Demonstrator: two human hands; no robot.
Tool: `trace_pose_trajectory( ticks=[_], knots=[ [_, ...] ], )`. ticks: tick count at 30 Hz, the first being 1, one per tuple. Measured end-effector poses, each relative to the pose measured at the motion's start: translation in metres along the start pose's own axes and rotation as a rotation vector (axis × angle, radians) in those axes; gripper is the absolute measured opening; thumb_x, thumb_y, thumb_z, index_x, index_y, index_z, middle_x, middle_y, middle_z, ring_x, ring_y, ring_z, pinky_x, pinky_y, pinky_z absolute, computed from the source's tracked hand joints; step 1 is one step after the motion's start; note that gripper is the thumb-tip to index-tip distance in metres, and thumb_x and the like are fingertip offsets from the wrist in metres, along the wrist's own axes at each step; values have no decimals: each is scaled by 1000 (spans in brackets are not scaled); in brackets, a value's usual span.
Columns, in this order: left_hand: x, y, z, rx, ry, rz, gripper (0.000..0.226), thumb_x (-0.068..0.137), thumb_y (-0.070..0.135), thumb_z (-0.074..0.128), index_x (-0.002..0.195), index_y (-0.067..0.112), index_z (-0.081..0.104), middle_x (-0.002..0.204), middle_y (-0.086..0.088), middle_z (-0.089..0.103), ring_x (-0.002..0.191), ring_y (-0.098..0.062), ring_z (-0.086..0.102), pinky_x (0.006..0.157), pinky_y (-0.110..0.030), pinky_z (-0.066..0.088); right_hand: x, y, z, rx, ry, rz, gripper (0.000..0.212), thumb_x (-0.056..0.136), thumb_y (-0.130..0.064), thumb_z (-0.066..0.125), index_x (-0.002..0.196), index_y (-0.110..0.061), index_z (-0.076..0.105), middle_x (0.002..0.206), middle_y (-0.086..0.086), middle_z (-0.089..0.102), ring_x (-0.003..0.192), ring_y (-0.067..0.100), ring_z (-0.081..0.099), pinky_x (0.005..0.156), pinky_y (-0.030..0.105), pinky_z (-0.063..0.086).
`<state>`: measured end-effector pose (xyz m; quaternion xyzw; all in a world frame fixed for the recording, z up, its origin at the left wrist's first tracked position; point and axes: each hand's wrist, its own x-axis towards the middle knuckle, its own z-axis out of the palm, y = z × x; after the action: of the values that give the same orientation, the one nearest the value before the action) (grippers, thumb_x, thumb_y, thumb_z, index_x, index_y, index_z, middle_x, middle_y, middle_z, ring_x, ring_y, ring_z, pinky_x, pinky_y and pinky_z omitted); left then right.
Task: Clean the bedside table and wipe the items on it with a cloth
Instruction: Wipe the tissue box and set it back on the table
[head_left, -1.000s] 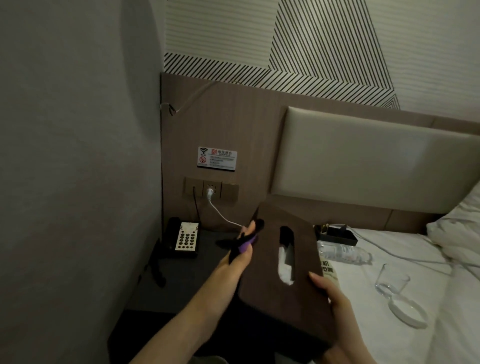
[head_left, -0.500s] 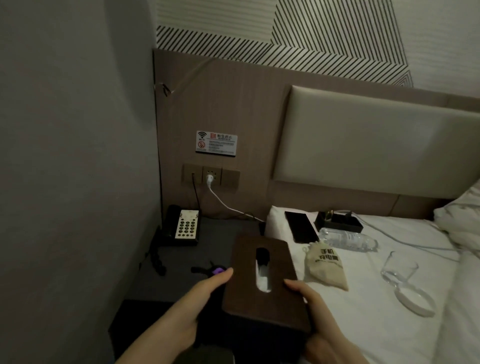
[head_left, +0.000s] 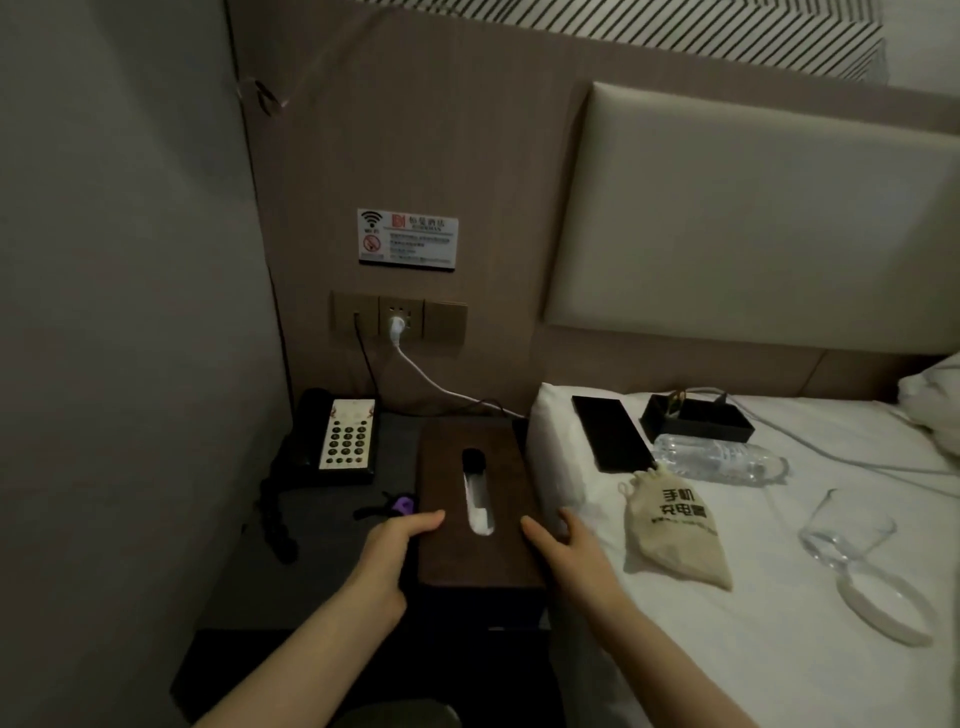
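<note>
The brown tissue box (head_left: 480, 499) stood at lower centre of the frame on the dark bedside table (head_left: 332, 561), its long side running away from the viewer and its right edge close against the white bed (head_left: 753, 597). The left hand (head_left: 387, 558) held the box's near-left side with the thumb laid on top and the fingers hidden down the flank; the right hand (head_left: 569, 551) lay at the near-right edge with thumb and fingers fairly straight, so it looked to be steadying or letting go, and a real grip could not be made out. The hands were apart, one to each side of the slot. Just left of the box lay a small dark and purple object (head_left: 397, 506), which might be the cloth, though it was too dim to tell. The telephone (head_left: 337, 436) sat at the table's back-left corner, its coiled cord (head_left: 278, 514) trailing forward. On the bed lay a phone (head_left: 610, 434), a black tray (head_left: 696, 418), a water bottle (head_left: 719, 462), a drawstring pouch (head_left: 675, 530) and a glass (head_left: 844, 530). To do this step well, the box wanted squaring gently against the table's right edge, clear of the white cable (head_left: 441, 384) behind, with both hands easing off together so it would not skid
</note>
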<state>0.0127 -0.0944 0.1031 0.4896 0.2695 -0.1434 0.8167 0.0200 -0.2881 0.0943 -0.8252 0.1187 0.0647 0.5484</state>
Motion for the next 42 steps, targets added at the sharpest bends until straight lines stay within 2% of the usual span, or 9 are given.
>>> trace_pose_trajectory(
  ticks=[3, 6, 8, 14, 26, 33, 36, 39, 42],
  knots=[
    [48, -2, 16, 22, -17, -26, 26, 75, 11, 73, 99, 5, 65, 97, -19, 70, 91, -35, 66, 71, -38, 52, 41, 13, -2, -153, -55, 0, 49, 96, -42, 53, 135, -13, 53, 123, 3, 64, 106, 15, 62, 86, 24, 50],
    [79, -13, 26, 37, -31, -55, 22, 78, 12, 73, 97, 4, 67, 96, -19, 70, 90, -35, 67, 67, -36, 52, 65, 24, 0, -229, -68, 48, 32, 99, -35, 48, 119, -13, 61, 95, -4, 66, 82, 7, 63, 60, 18, 45],
    [97, -23, 31, 35, -33, -73, 18, 79, 13, 72, 94, 3, 67, 93, -19, 71, 88, -35, 67, 66, -36, 52, 78, 35, 1, -250, -60, 78, 28, 100, -33, 48, 115, -13, 61, 88, -7, 63, 76, 4, 60, 58, 19, 43],
    [134, -50, 39, -25, -42, -94, 14, 84, 15, 69, 92, 4, 69, 83, -17, 74, 88, -35, 67, 66, -37, 53, 101, 57, 3, -319, -4, 76, 30, 100, -25, 46, 127, -16, 55, 120, 5, 64, 107, 20, 61, 91, 29, 46],
    [155, -67, 43, 42, 74, 11, 20, 88, 22, 67, 104, 11, 60, 94, -12, 69, 83, -27, 67, 59, -30, 51, 122, 57, 8, -765, -44, 14, 26, 99, -24, 46, 113, -6, 58, 112, 13, 64, 103, 27, 62, 81, 29, 46],
    [152, -79, 54, 144, 95, 134, 40, 95, 22, 59, 133, 12, 50, 116, -10, 63, 101, -26, 63, 78, -35, 55, 126, 42, 3, -896, 224, -389, 22, 94, -31, 53, 105, -24, 71, 101, 0, 66, 91, 17, 61, 74, 25, 46],
    [152, -77, 55, 291, 121, 154, 52, 96, 25, 55, 144, 10, 40, 137, -14, 52, 123, -31, 52, 105, -43, 43, 128, 45, 19, -907, 107, -361, 26, 92, -43, 57, 100, -23, 72, 102, -1, 62, 96, 15, 57, 83, 29, 49],
    [149, -74, 54, 338, 92, 142, 56, 98, 26, 52, 148, 13, 31, 145, -10, 44, 130, -28, 45, 110, -36, 36, 130, 50, 30, -861, 128, -277, 22, 90, -39, 61, 91, -20, 71, 96, -2, 61, 93, 15, 58, 77, 27, 49],
    [151, -72, 52, 360, 57, 114, 57, 99, 27, 50, 150, 14, 27, 149, -9, 39, 133, -27, 42, 111, -38, 35, 130, 51, 30, -499, 167, -153, 14, 90, -23, 62, 80, -17, 70, 78, -1, 67, 73, 12, 64, 73, 33, 57]
  ],
)
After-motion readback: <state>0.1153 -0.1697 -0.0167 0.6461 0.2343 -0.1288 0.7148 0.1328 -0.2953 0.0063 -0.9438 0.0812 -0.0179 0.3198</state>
